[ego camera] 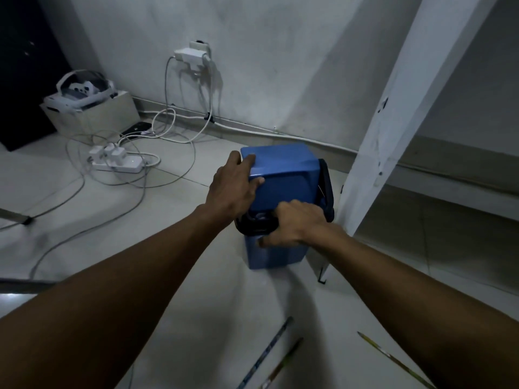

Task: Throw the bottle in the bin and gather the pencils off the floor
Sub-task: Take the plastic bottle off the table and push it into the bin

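Observation:
A blue bin [273,255] with a black liner stands on the floor against a white post. Its blue lid [289,178] is tilted up. My left hand [234,189] grips the lid's left edge, thumb on top and fingers over the far corner. At the bin's front rim is my right hand [296,227], fingers curled over the black liner and thumb against the front wall. No bottle is visible. Three pencils lie on the floor near me: a dark one [269,352], a yellowish one [283,363] beside it, and another [393,357] to the right.
A white slanted post [393,130] rises just right of the bin. A power strip [118,161] and tangled cables [168,178] lie on the floor at left. Behind them a box [92,116] carries a white headset. The wall socket [193,54] holds chargers.

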